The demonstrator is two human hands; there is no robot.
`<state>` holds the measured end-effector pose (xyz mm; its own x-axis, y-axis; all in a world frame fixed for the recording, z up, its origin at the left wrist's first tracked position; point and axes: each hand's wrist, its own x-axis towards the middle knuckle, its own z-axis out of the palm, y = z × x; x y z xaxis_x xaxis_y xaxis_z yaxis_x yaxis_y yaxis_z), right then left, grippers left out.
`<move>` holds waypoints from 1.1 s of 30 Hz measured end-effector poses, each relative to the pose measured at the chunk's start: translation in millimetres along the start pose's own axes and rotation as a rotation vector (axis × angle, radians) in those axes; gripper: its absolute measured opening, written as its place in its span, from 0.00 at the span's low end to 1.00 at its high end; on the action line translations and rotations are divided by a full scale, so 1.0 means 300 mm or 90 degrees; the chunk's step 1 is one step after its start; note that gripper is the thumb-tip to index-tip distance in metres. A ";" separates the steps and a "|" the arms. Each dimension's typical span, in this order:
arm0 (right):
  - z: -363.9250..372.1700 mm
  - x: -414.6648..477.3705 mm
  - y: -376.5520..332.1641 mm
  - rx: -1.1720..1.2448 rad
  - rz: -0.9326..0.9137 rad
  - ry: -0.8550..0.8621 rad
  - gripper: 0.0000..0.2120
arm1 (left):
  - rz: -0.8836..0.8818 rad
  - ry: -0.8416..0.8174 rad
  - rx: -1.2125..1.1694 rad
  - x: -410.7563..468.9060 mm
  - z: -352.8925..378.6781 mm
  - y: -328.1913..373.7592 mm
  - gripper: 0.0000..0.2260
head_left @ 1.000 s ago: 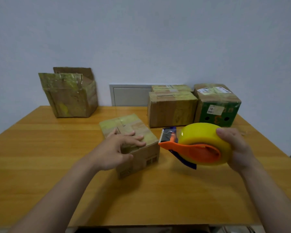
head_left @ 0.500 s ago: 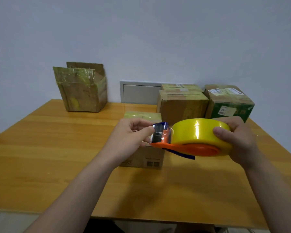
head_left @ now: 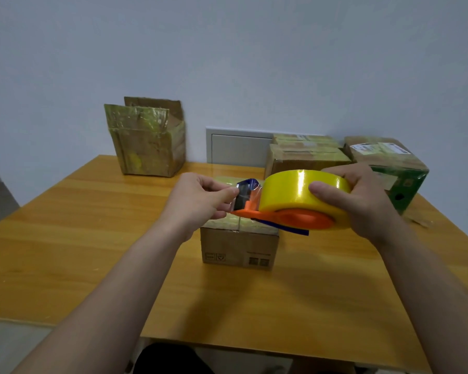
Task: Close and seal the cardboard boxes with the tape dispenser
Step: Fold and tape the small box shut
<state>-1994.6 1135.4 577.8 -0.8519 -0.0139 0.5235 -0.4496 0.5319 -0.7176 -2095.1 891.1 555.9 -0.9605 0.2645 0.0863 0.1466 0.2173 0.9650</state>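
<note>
Above the small box (head_left: 239, 244) at the counter's (head_left: 92, 238) centre, the right hand's (head_left: 362, 203) grip clamps the tape dispenser's (head_left: 295, 209) yellow roll. The left hand (head_left: 197, 201), at its 9 o'clock, pinches the cutter end. The dispenser seems light and rigid, its tape flimsy and sticky, so it is best held by the roll.

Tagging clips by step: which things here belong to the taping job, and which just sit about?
In the job: tape dispenser, held by right hand, left hand pinching its front end; small box; open box.
Sitting about: taped brown box, green box.
</note>
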 end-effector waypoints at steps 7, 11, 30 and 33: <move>0.012 -0.004 -0.020 -0.043 -0.026 -0.015 0.21 | -0.028 -0.025 0.002 -0.001 -0.008 0.003 0.06; 0.010 -0.019 -0.028 -0.036 -0.031 -0.014 0.20 | -0.053 -0.028 -0.048 -0.014 -0.006 0.002 0.05; 0.028 -0.075 -0.028 -0.051 -0.018 -0.028 0.16 | -0.047 0.007 0.002 -0.062 0.020 -0.037 0.05; 0.026 -0.084 -0.023 -0.057 0.009 -0.044 0.17 | -0.081 -0.017 -0.034 -0.064 0.019 -0.052 0.06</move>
<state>-1972.3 1125.3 566.1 -0.8760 -0.0619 0.4783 -0.4139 0.6056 -0.6797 -2077.6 887.9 537.7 -0.9638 0.2631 -0.0437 0.0101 0.1999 0.9798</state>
